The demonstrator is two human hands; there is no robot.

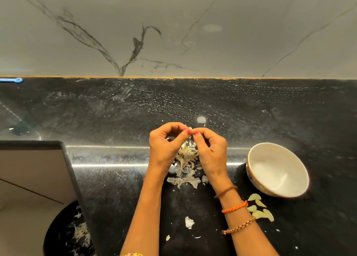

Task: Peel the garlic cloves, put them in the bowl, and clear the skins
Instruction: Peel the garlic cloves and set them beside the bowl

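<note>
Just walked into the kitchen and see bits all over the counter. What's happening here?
A person is peeling garlic. Both hands, left hand and right hand, pinch a small garlic clove between the fingertips above a pile of skins on the black counter. A white bowl to the right looks empty, with several peeled cloves lying beside it. More skins sit in a dark bin at lower left.
</note>
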